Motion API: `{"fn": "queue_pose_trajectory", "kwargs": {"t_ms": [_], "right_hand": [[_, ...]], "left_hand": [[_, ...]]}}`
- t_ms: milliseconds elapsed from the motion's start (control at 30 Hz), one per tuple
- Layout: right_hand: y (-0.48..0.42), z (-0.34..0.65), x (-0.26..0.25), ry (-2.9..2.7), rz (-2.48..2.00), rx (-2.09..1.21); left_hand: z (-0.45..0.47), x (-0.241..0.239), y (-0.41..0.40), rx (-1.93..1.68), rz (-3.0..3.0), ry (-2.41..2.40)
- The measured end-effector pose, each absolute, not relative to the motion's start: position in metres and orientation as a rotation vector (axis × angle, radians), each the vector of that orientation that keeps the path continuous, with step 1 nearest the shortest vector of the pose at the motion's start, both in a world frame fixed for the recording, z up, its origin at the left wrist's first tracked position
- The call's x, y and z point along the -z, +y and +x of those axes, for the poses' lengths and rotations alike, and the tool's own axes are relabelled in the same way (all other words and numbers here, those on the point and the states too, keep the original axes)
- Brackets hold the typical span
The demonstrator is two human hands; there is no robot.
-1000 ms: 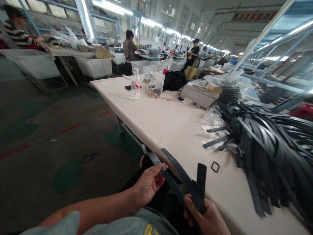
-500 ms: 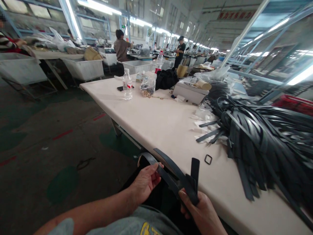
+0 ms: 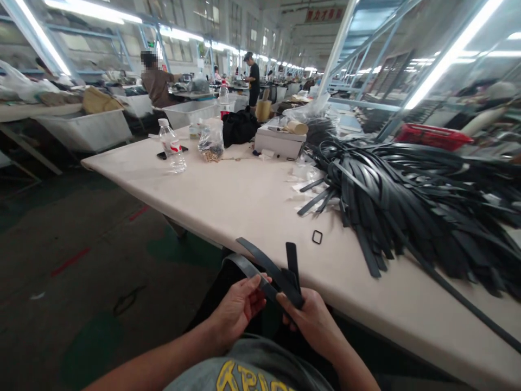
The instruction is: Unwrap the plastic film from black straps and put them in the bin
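Note:
Close to my lap, at the table's front edge, both hands hold black straps. My left hand (image 3: 241, 304) pinches one black strap (image 3: 244, 266) between thumb and fingers, and its end curls away to the left. My right hand (image 3: 311, 315) is closed around the gathered straps, with one strap end (image 3: 292, 260) standing upright and another arching up to the left. On the table beyond the right hand lies a small black square ring (image 3: 317, 237), touched by neither hand. A large heap of black straps (image 3: 378, 201) spreads over the table to the right.
The pale-covered table (image 3: 203, 201) bears a water bottle (image 3: 173, 149), a plastic bag of small parts (image 3: 211, 144), a black cloth bundle (image 3: 240, 127) and a white box (image 3: 279, 142). A red crate (image 3: 433, 136) stands behind the heap. Two people work farther back.
My view has swung to the right, so the table and its things sit farther left. Both hands keep their hold on the straps, with little visible movement between them.

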State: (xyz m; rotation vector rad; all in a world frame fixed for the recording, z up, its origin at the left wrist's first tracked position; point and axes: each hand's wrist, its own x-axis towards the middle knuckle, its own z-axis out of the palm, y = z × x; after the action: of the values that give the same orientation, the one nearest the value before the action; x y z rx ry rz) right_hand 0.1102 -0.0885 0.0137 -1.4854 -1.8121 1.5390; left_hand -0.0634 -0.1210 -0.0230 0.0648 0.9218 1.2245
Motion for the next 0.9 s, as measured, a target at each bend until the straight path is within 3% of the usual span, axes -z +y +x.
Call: {"fn": "queue_pose_trajectory", "kwargs": {"t_ms": [300, 633, 900], "right_hand": [[-0.070, 0.128, 0.002, -1.309, -1.347, -1.402], [-0.093, 0.118, -0.002, -1.896, -0.792, -1.104], [-0.088, 0.101, -0.006, -1.868, -0.823, -1.124]], "left_hand": [[-0.069, 0.009, -0.119, -1.183, 0.057, 0.957], [-0.066, 0.015, -0.122, -1.091, 0.040, 0.839], [-0.073, 0.011, -0.119, -1.131, -0.015, 0.734]]}}
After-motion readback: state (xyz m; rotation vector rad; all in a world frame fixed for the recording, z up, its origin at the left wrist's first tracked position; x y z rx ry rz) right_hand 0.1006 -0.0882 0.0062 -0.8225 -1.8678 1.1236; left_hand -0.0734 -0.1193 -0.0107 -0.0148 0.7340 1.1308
